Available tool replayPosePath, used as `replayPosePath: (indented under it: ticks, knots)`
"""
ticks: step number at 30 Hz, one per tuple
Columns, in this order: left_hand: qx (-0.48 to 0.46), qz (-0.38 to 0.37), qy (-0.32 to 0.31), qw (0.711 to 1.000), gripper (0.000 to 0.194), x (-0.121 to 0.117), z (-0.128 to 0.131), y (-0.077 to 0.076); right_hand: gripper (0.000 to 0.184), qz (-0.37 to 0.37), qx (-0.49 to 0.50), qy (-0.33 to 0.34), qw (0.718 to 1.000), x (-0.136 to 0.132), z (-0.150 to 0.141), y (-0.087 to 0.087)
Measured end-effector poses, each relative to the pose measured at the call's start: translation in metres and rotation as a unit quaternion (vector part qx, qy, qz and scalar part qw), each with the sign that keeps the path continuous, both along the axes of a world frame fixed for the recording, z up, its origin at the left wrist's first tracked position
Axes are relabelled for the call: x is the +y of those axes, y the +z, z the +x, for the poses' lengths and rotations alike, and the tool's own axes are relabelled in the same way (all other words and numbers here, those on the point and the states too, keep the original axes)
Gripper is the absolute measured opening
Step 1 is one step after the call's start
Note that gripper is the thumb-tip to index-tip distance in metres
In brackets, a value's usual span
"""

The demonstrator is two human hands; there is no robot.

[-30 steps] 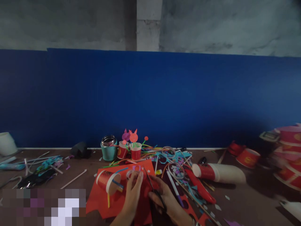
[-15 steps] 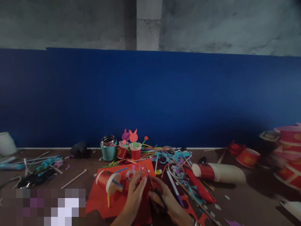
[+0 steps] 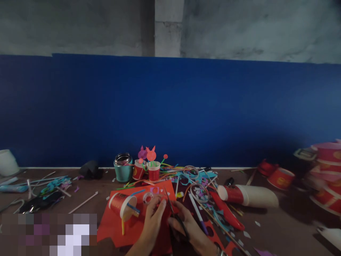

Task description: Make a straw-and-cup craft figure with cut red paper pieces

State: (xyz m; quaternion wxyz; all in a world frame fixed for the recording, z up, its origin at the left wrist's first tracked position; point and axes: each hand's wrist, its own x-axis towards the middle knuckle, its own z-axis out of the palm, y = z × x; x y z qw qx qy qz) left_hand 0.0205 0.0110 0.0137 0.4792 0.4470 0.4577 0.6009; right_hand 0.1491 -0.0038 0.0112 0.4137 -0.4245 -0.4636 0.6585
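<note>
In the head view, lower centre, we saw the right hand [image 3: 188, 224] gripping scissors [image 3: 171, 207], whose blades, close beside the pinched left hand [image 3: 153, 217] (holding what, we could not tell), might nick it if they slipped; since a second earlier, it had shifted right, uncovering the tape [image 3: 144, 198].

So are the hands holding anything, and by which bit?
The right hand holds scissors by the black handles. The left hand bunches its fingers over red paper; whether it pinches any can't be told.
</note>
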Motion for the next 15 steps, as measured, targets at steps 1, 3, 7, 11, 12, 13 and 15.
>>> replayPosePath:
  ticks: [1,3,7,11,12,13,15]
  knots:
    - [-0.001,-0.003,0.001,1.000,0.030,-0.0003,0.0002,0.0004,0.079,0.000,0.000,-0.002,1.000,-0.0003,-0.0004,0.0002]
    - [0.002,-0.005,-0.003,1.000,0.030,-0.0010,0.0004,0.0012,0.079,-0.003,0.002,-0.010,1.000,-0.0009,-0.0010,0.0008]
    - [0.004,0.005,-0.009,1.000,0.028,-0.0019,0.0010,0.0023,0.079,-0.005,-0.001,-0.008,1.000,-0.0012,-0.0011,0.0011]
    - [-0.009,0.012,-0.022,1.000,0.027,-0.0023,0.0023,0.0028,0.079,-0.001,0.003,-0.001,1.000,-0.0005,-0.0012,0.0008]
    - [-0.010,0.014,-0.030,0.999,0.027,-0.0022,0.0025,0.0029,0.079,0.001,0.005,0.000,1.000,-0.0004,-0.0013,0.0009]
    - [-0.011,0.015,-0.037,0.999,0.027,-0.0021,0.0027,0.0030,0.079,0.002,0.007,-0.001,1.000,-0.0004,-0.0016,0.0009]
    - [-0.014,0.012,-0.039,0.999,0.027,-0.0018,0.0026,0.0031,0.078,0.001,0.011,-0.004,1.000,-0.0005,-0.0022,0.0008]
